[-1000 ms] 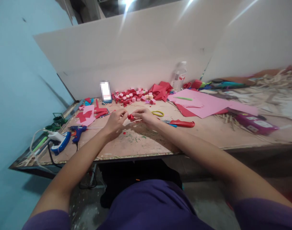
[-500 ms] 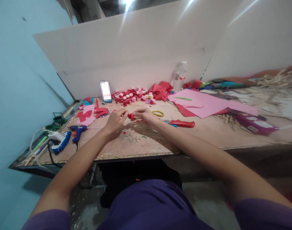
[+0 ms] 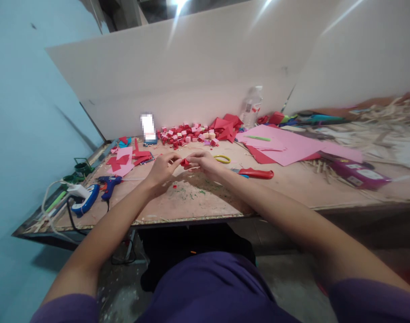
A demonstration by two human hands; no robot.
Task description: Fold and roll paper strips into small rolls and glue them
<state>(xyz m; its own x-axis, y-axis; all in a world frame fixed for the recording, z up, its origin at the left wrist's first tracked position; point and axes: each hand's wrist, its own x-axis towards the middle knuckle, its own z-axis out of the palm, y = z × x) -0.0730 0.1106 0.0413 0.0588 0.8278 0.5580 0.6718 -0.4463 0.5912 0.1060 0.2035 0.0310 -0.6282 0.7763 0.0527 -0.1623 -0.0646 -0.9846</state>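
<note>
No text could be read: the bottle (image 3: 251, 107) label and the purple pack (image 3: 358, 173) print were too small and blurred

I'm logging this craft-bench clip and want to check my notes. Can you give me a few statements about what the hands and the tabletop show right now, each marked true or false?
1. Both hands meet on a small red paper piece. True: the left hand and the right hand pinch it between them.
2. The blue glue gun lies right of the hands. False: it lies to their left, near the table edge.
3. The red-handled cutter is held in the right hand. False: it lies on the table, right of that hand.
4. A pile of small red and pink cubes sits behind the hands. True.
5. The pink paper sheets lie at the right. True.
</note>
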